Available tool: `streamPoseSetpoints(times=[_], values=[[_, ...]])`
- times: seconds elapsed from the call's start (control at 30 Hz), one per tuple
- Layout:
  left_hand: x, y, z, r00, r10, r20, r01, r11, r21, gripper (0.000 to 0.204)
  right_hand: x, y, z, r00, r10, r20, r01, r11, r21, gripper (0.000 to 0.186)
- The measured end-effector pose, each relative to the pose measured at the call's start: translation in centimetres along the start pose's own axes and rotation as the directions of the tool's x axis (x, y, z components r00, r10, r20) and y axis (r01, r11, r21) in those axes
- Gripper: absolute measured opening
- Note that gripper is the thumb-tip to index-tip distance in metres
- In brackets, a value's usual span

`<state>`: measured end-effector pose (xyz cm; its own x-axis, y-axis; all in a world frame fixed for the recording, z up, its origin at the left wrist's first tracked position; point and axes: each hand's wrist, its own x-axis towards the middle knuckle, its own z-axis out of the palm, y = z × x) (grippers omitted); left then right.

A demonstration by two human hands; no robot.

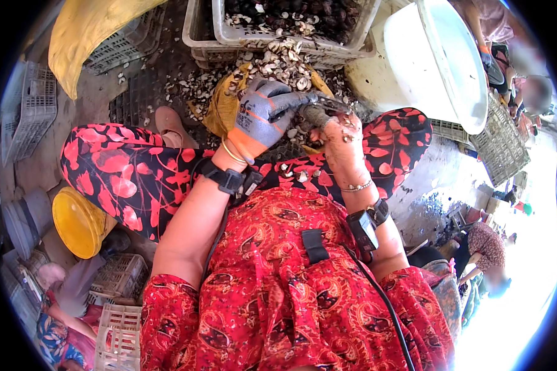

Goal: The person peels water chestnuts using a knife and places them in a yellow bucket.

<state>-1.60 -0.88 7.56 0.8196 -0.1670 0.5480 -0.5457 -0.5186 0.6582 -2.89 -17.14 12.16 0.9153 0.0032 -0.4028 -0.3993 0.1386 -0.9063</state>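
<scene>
My left hand (261, 117) wears a grey glove with an orange cuff. Its fingers are curled and reach toward my right hand; what they grip is hidden. Bare apart from a grey cover on one finger, my right hand (342, 136) is closed around a dark, narrow knife-like tool (333, 104), and dirt clings to its skin. Both hands meet above my lap, the gloved fingers close to the tool. Pale shavings or shell pieces (288, 65) heap up just beyond them, beside a yellow sack (220, 110). Small pale bits also lie on my patterned trousers (130, 173).
Beyond my hands, stacked crates (278, 42) hold dark round pieces (325, 9). A white basin (442, 68) stands at right. Crates (28, 111), a yellow bucket (77, 222) and a yellow sheet (83, 37) are at left. Other people sit at both sides.
</scene>
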Motion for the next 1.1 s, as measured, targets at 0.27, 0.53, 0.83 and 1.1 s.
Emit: streamPoseSetpoints(times=[0.27,0.53,0.83,1.1], values=[[-0.4,-1.5,0.2,0.965,-0.263,0.015,0.261,0.946,-0.191,0.021,-0.1,1.0,-1.1,0.997,0.023,0.073,-0.046,0.945,0.322,0.024],[-1.2,-1.9,1.8,0.888,-0.449,0.098,0.434,0.747,-0.504,0.021,0.8,3.2,-1.9,0.987,0.154,0.040,-0.144,0.760,0.633,0.016],[-0.3,-1.0,1.5,0.971,-0.241,-0.001,0.228,0.920,-0.318,0.019,2.1,2.9,-1.6,0.963,0.176,0.202,-0.267,0.584,0.767,0.022],[-0.7,-1.9,1.2,0.956,-0.288,0.050,0.287,0.897,-0.336,0.021,2.4,3.3,-1.6,0.950,0.228,0.214,-0.312,0.656,0.687,0.026]])
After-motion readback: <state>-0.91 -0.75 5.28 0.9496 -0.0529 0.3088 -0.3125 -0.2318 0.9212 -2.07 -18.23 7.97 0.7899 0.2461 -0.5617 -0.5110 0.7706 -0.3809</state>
